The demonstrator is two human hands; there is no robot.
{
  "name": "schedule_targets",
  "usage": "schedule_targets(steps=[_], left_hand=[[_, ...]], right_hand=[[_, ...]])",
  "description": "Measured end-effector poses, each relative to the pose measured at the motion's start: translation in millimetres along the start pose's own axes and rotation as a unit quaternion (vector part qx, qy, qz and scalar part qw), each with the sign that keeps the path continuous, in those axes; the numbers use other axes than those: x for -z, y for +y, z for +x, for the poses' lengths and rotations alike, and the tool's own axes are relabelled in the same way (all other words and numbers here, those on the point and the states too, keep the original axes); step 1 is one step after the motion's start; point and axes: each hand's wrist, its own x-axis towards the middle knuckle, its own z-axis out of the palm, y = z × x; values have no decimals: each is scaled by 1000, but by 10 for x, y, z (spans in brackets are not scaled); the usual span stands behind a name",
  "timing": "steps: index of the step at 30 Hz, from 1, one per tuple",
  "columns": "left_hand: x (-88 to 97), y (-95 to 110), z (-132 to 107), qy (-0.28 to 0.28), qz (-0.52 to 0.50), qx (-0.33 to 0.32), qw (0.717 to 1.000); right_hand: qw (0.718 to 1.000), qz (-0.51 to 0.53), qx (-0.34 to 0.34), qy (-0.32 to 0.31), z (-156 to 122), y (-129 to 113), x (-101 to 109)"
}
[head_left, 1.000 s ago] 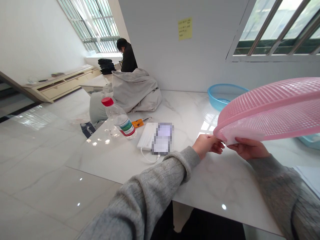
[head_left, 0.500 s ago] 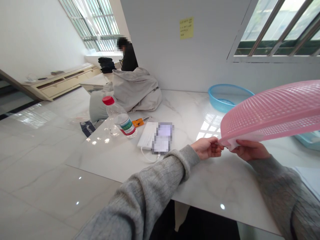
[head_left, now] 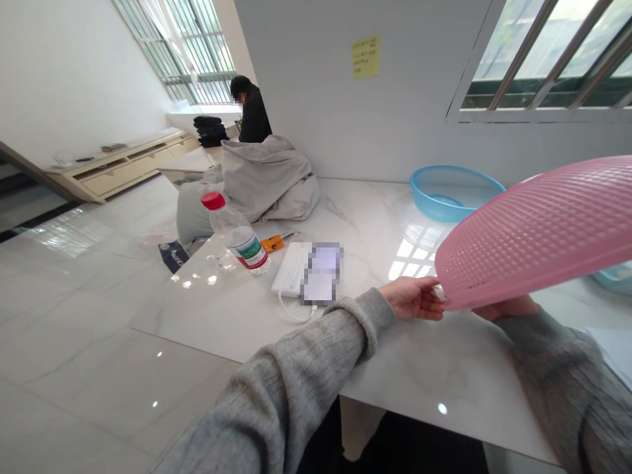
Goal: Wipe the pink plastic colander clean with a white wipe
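Currently, a white marble surface [head_left: 444,375] extends beneath a pink plastic basket [head_left: 536,234], which is held tilted above the surface's right side. The left hand [head_left: 412,297] forms a grip pinching the rim. The right hand [head_left: 503,307] lies under the rim, fingers hidden, its grip indeterminate. Relative to the earlier frame, the basket's face tilts further toward the camera, now covering those fingers.

Left arm [head_left: 296,375]: stretches from the bottom centre up and rightward, in a grey knit sleeve [head_left: 365,313].
Left hand [head_left: 412,298]: fingers curled, pointing right.
Right arm [head_left: 557,382]: enters from the right edge, angled inward.
Right hand [head_left: 506,309]: low, mostly hidden, facing the left hand, just apart.
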Motion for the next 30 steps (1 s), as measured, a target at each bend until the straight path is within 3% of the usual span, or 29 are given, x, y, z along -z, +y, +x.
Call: schedule_targets(steps=[3,7,11,16,25,30], left_hand=[[-28,-23,4,11,27,-2,1000],[-51,-8,-36,16,55,-70,996],[-59,22,-89,17,76,-112,991],[-25,6,-84,5,83,-156,984],[53,-82,74,18,127,-260,957],[123,-158,231,68,213,-349,910]], right_hand=[[1000,5,28,0,9,-1,20],[1000,-9,14,13,-11,-63,-40],[998,17,14,61,-119,-175,-251],[998,44,3,52,-231,-299,-491],[996,49,33,66,-160,-196,-345],[993,77,35,80,-142,-178,-343]])
